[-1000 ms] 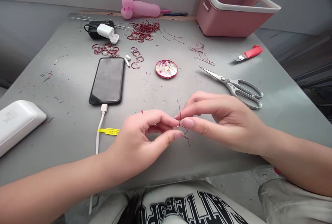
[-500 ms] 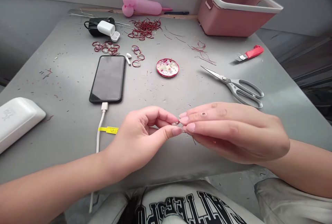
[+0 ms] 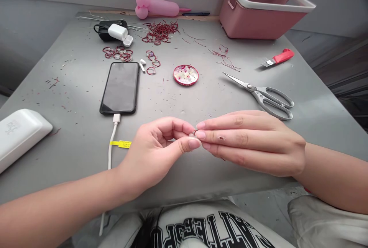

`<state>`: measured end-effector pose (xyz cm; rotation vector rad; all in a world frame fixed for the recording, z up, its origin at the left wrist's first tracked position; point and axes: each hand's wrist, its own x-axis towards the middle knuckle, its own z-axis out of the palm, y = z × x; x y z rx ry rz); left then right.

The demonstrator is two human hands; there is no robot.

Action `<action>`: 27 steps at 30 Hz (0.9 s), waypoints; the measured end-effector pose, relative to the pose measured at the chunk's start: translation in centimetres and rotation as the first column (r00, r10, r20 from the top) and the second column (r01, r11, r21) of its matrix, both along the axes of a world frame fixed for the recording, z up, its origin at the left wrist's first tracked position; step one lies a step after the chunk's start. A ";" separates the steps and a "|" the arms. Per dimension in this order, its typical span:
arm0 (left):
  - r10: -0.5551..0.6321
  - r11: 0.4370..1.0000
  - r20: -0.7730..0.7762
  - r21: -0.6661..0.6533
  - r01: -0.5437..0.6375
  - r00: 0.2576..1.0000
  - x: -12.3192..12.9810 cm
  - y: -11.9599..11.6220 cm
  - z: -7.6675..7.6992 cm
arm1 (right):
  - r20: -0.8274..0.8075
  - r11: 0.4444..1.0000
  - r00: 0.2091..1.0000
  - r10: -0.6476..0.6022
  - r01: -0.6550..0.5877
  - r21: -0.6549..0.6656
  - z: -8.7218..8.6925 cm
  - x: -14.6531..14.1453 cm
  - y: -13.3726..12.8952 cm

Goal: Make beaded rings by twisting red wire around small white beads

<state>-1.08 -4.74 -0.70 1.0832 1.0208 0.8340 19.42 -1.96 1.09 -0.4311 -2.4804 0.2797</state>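
Note:
Near the front of the table, my left hand (image 3: 165, 150) pinches a small beaded cord ring (image 3: 192, 134) between thumb and forefinger. Only a pale bead and a bit of dark red cord show. From the other side my right hand (image 3: 253, 142) meets it, its fingers held together and their tips at the ring. A thin dark cord end pokes out under those fingers; the right thumb is hidden. Beyond the hands sits a small red-rimmed lid (image 3: 186, 75) filled with white, pink and red beads.
Grey scissors (image 3: 260, 94) and a red utility knife (image 3: 278, 58) lie on the right. A plugged-in phone (image 3: 120, 88), an earbud (image 3: 142, 65) and finished cord rings (image 3: 118, 53) lie left. Behind are red cords (image 3: 161, 32), a pink balloon (image 3: 158, 5) and a pink bin (image 3: 261, 22).
My right hand has rolled so the backs of its fingers face up more, and its fingertips have come closer over the ring. My left hand keeps its pinch nearly in place.

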 end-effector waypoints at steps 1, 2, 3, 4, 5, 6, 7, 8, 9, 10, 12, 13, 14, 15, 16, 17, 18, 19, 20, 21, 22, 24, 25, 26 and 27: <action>0.005 1.000 -0.003 0.020 -0.004 1.000 0.0 0.0 0.0 | -0.031 0.998 0.999 0.021 -0.019 0.057 -0.2 -0.1 0.1; 0.014 0.999 -0.011 0.048 -0.013 1.000 0.0 0.1 0.1 | -0.066 0.995 0.997 0.043 -0.037 0.097 -0.5 -0.1 0.2; 0.030 0.996 -0.021 0.085 -0.028 0.999 -0.1 0.1 0.1 | -0.102 0.993 0.993 0.060 -0.049 0.109 -0.8 -0.2 0.3; 0.049 0.991 -0.035 0.125 -0.044 0.998 -0.1 0.1 0.1 | -0.143 0.994 0.987 0.069 -0.056 0.097 -1.1 -0.2 0.2; 0.070 0.985 -0.052 0.164 -0.060 0.996 -0.1 0.1 0.2 | -0.186 0.997 0.980 0.066 -0.057 0.057 -1.4 -0.3 0.2; 0.087 0.977 -0.069 0.200 -0.071 0.994 -0.1 0.1 0.1 | -0.227 0.999 0.973 0.040 -0.045 -0.016 -1.6 -0.4 0.0; 0.096 0.970 -0.087 0.231 -0.074 0.992 -0.1 0.1 0.1 | -0.261 0.993 0.965 -0.007 -0.024 -0.115 -1.8 -0.5 -0.2; 0.097 0.964 -0.100 0.258 -0.069 0.990 -0.2 0.1 0.0 | -0.280 0.971 0.958 -0.070 0.002 -0.238 -1.8 -0.5 -0.4; 0.093 0.958 -0.109 0.282 -0.059 0.990 -0.2 0.1 -0.1 | -0.292 0.930 0.947 -0.137 0.021 -0.368 -1.9 -0.6 -0.6; 0.088 0.952 -0.113 0.301 -0.051 0.990 -0.2 0.1 -0.3 | -0.293 0.869 0.936 -0.195 0.027 -0.494 -1.9 -0.7 -0.8; 0.081 0.946 -0.107 0.323 -0.043 0.991 -0.3 0.1 -0.5 | -0.276 0.717 0.923 -0.268 0.000 -0.697 -1.8 -0.9 -1.1; 0.078 0.945 -0.098 0.324 -0.042 0.992 -0.4 0.1 -0.5 | -0.265 0.639 0.921 -0.285 -0.024 -0.769 -1.8 -0.9 -1.1; 0.069 0.947 -0.089 0.318 -0.037 0.994 -0.4 0.2 -0.5 | -0.253 0.566 0.922 -0.292 -0.047 -0.823 -1.7 -0.9 -1.1; 0.054 0.951 -0.078 0.309 -0.027 0.995 -0.4 0.2 -0.5 | -0.245 0.501 0.925 -0.289 -0.072 -0.863 -1.7 -0.9 -1.1; 0.036 0.953 -0.064 0.302 -0.015 0.997 -0.4 0.2 -0.5 | -0.245 0.445 0.927 -0.284 -0.099 -0.890 -1.7 -0.9 -1.0; 0.018 0.954 -0.049 0.299 -0.003 0.999 -0.3 0.3 -0.5 | -0.251 0.396 0.926 -0.281 -0.126 -0.910 -1.7 -0.9 -0.9; 0.004 0.954 -0.036 0.300 0.007 0.999 -0.3 0.3 -0.5 | -0.261 0.357 0.922 -0.285 -0.151 -0.922 -1.7 -0.8 -0.8; -0.006 0.952 -0.025 0.305 0.013 1.000 -0.2 0.3 -0.4 | -0.270 0.328 0.917 -0.292 -0.170 -0.929 -1.7 -0.8 -0.7; -0.012 0.950 -0.019 0.311 0.017 1.000 -0.2 0.4 -0.4 | -0.278 0.308 0.912 -0.301 -0.183 -0.934 -1.7 -0.8 -0.6; -0.014 0.948 -0.016 0.318 0.019 1.000 -0.2 0.4 -0.5 | -0.283 0.296 0.908 -0.308 -0.191 -0.936 -1.7 -0.8 -0.6; -0.018 0.946 -0.016 0.324 0.022 1.000 -0.2 0.4 -0.5 | -0.285 0.289 0.906 -0.313 -0.195 -0.937 -1.7 -0.8 -0.5; -0.028 0.944 -0.013 0.327 0.030 1.000 -0.3 0.5 -0.6 | -0.292 0.279 0.903 -0.315 -0.206 -0.938 -1.8 -0.8 -0.4; -0.035 0.946 -0.008 0.324 0.035 0.999 -0.3 0.5 -0.6 | -0.296 0.273 0.902 -0.313 -0.214 -0.938 -1.8 -0.8 -0.4; -0.041 0.947 0.000 0.318 0.039 0.999 -0.3 0.6 -0.6 | -0.301 0.264 0.901 -0.311 -0.222 -0.939 -1.8 -0.8 -0.3; -0.046 0.950 0.010 0.311 0.041 0.999 -0.4 0.6 -0.7 | -0.303 0.252 0.901 -0.311 -0.230 -0.940 -1.9 -0.8 -0.3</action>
